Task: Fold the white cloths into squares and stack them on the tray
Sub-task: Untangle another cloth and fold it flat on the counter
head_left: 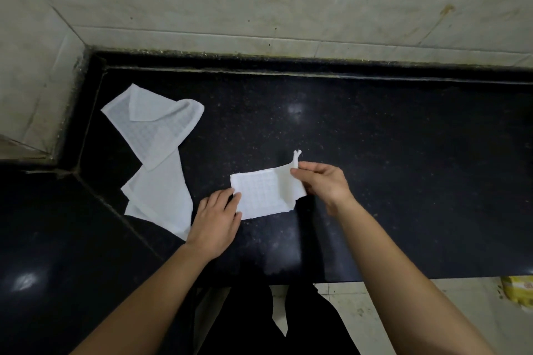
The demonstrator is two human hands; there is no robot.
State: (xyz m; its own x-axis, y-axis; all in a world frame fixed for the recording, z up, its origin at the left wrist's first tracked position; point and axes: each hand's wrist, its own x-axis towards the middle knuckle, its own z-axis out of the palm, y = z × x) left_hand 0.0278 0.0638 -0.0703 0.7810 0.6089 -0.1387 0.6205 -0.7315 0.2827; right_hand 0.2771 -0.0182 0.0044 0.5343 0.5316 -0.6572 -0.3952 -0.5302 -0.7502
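Note:
A partly folded white cloth (261, 194) lies on the black counter in front of me. My left hand (216, 220) presses its left edge flat with relaxed fingers. My right hand (323, 181) pinches the cloth's right end and lifts it off the counter, so that end stands up and curls leftward. Two more white cloths lie unfolded to the left: one (155, 124) near the back corner, rumpled with a corner turned over, and one (161, 202) nearer me, partly under the first. No tray is in view.
The black counter (403, 181) runs right along a tiled wall (288, 3) and bends toward me at the left. Its front edge is near my body. A yellow object (519, 291) sits on the floor at the lower right.

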